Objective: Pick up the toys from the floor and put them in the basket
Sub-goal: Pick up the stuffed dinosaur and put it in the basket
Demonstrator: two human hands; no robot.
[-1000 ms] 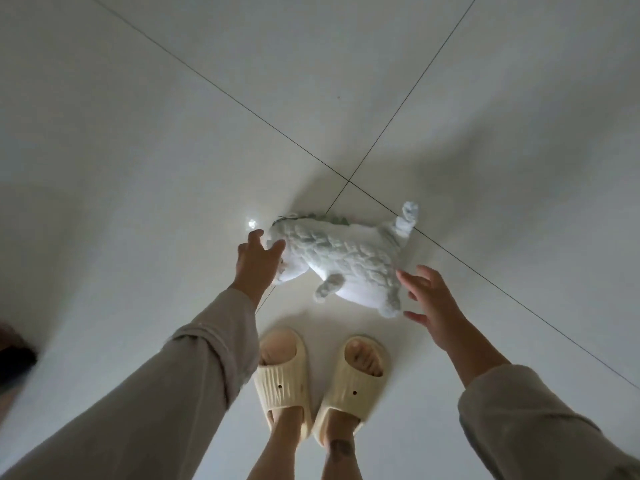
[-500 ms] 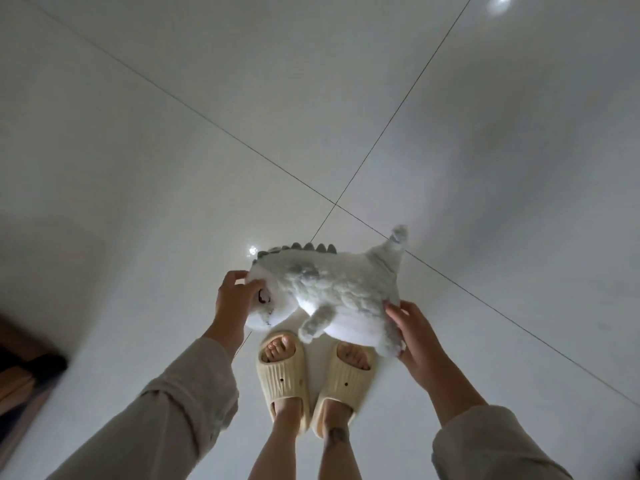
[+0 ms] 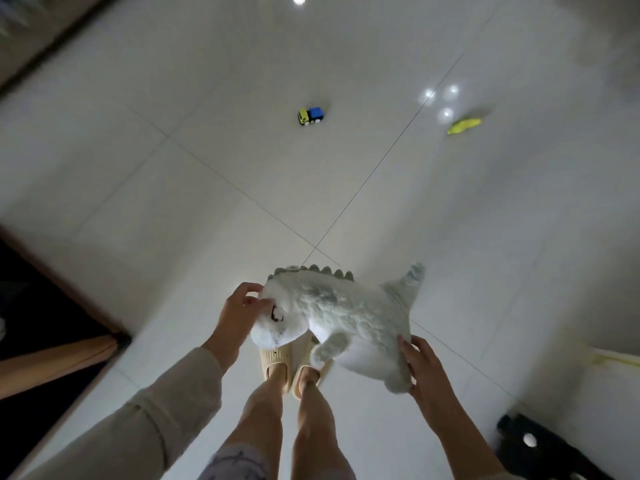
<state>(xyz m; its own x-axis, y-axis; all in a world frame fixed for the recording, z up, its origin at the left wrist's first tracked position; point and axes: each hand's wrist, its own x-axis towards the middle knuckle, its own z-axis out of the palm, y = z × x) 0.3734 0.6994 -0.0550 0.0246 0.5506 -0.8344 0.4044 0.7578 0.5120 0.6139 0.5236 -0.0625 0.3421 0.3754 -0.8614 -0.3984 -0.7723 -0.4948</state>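
A white-and-pale-green plush dinosaur [image 3: 349,317] with a row of green spikes hangs in the air above my feet, held between both hands. My left hand [image 3: 239,313] grips its head. My right hand [image 3: 420,367] supports its rear underside and hind leg. On the tiled floor farther ahead stands a small yellow-and-blue toy truck [image 3: 310,116]. A yellow-green toy [image 3: 463,126], blurred, lies to the right of the truck. No basket is in view.
Cream slippers [image 3: 292,365] on my feet show below the plush. Dark wooden furniture [image 3: 52,306] with a pale leg runs along the left. A dark object [image 3: 540,445] sits at the lower right, a white edge [image 3: 613,358] above it.
Both hands closed on the plush dinosaur and lifted it off the floor. The view tilted up, bringing the toy truck, the yellow-green toy and the furniture into sight.
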